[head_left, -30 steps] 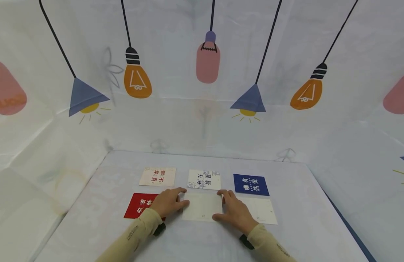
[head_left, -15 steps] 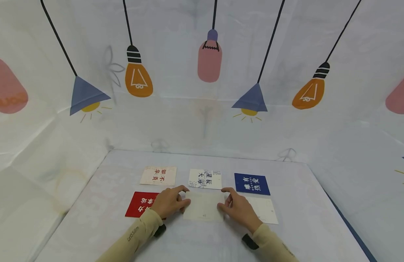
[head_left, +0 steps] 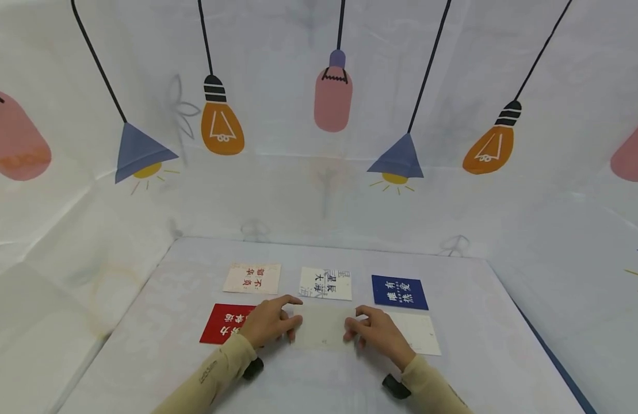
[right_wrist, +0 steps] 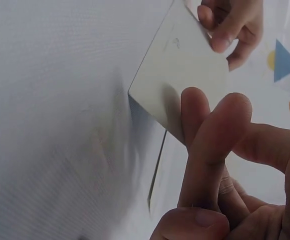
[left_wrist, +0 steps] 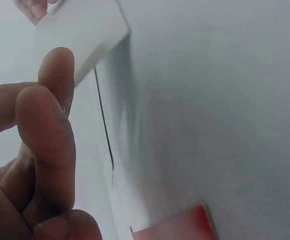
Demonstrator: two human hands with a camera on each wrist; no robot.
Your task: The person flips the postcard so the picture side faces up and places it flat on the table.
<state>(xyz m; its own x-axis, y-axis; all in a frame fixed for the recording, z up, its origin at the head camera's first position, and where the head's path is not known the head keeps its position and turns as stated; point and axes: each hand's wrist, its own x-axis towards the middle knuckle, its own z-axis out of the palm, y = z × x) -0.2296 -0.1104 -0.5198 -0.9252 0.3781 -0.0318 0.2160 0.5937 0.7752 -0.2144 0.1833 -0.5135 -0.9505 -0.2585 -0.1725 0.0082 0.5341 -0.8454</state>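
Both hands hold a blank-faced cream card point(head_left: 324, 329) by its opposite short sides, in the middle of the front row in the head view. My left hand point(head_left: 269, 322) pinches the left edge, its wrist just right of a red card point(head_left: 222, 325). At the right edge, my right hand point(head_left: 378, 334) grips with thumb and fingers. Both wrist views show the held card point(left_wrist: 85, 30) point(right_wrist: 190, 60) raised a little, casting a shadow on the white surface. A second pale card point(head_left: 417, 333), lying face down, is partly behind the right hand.
Behind the hands lie a cream card with red characters point(head_left: 253, 279), a white card with black characters point(head_left: 325, 284) and a dark blue card point(head_left: 400, 292). White sheeting with printed lamps point(head_left: 222, 127) walls the table point(head_left: 479, 345) at the back and sides.
The right hand's fingers have gone from spread around the cream card's edge to curled in a pinch. The card has lifted slightly off the table. The other cards stay put.
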